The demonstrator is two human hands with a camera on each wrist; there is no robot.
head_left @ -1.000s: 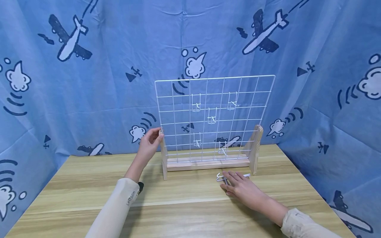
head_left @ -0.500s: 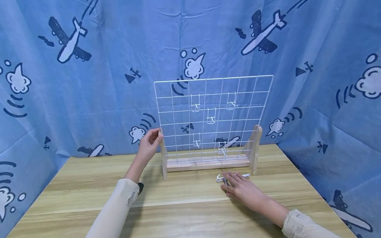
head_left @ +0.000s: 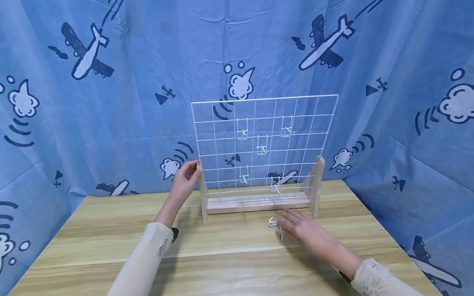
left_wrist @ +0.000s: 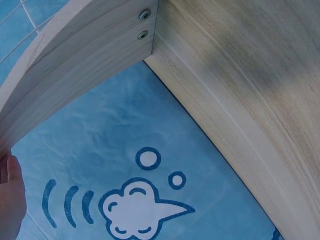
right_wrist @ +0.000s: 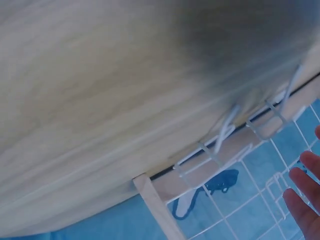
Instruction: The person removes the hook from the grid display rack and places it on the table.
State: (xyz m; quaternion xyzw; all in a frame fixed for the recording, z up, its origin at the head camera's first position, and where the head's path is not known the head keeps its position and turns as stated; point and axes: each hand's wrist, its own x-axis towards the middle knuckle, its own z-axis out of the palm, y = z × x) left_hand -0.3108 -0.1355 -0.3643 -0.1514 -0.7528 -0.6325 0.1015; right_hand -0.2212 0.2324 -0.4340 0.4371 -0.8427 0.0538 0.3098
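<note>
White wire rack (head_left: 253, 152) — left sleeve (head_left: 143, 258): "Let's Slim"

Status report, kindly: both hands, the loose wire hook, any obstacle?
Left hand grips left wooden upright. Right hand at loose wire hook, grip unclear. Hand partly covers hook; no other obstacle seen.

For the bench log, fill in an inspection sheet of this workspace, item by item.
Surface: wood-grain tabletop.
Job's things: white wire grid in a wooden stand, five hooks hung on it; one loose hook, partly hidden.
Clutter: nothing seen.
Hands: left hand holds the stand's left upright; right hand at the loose hook, grip unclear.
Cables: nothing seen.
Surroundings: blue curtain printed with planes and clouds.
</note>
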